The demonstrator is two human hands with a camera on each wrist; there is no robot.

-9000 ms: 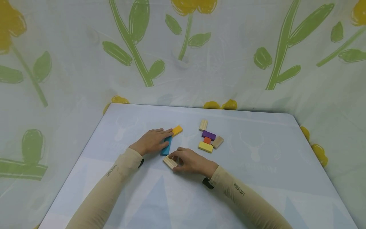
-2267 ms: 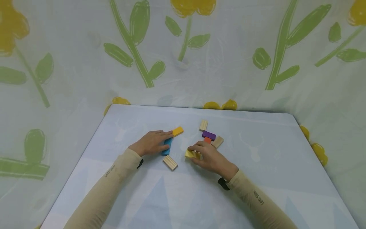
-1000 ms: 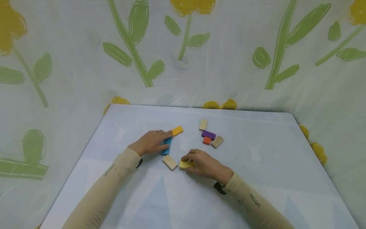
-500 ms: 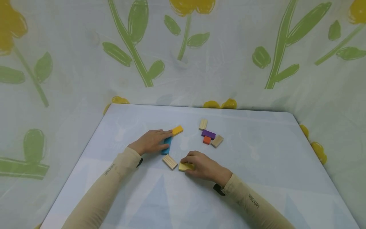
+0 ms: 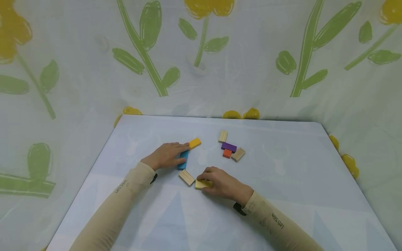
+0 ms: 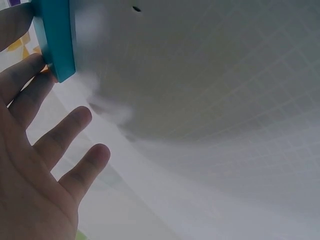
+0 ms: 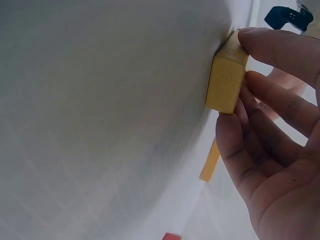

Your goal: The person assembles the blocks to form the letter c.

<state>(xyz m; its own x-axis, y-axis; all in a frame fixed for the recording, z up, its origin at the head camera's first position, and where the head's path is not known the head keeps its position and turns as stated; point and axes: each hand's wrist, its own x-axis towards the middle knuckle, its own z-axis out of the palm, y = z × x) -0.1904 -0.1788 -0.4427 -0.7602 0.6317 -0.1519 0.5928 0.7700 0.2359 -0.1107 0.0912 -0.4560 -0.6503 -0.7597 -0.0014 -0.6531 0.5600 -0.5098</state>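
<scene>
Fingers of the right hand (image 5: 223, 182) pinch the yellow block (image 5: 203, 184), which has moved from beside the red block (image 5: 227, 153), right of centre, to the lower middle of the head view, next to the ribbed wooden block (image 5: 186, 177); whether these two touch, I cannot say surely. So the chain of blocks seems to grow by one piece. With straight fingers, the left hand (image 5: 164, 156) stays on the blue block (image 5: 186, 156), near the orange-yellow block (image 5: 195, 143).

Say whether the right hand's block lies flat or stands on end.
Lying flat. In the head view, the yellow block shows its broad face up, pinched by the right hand.
</scene>
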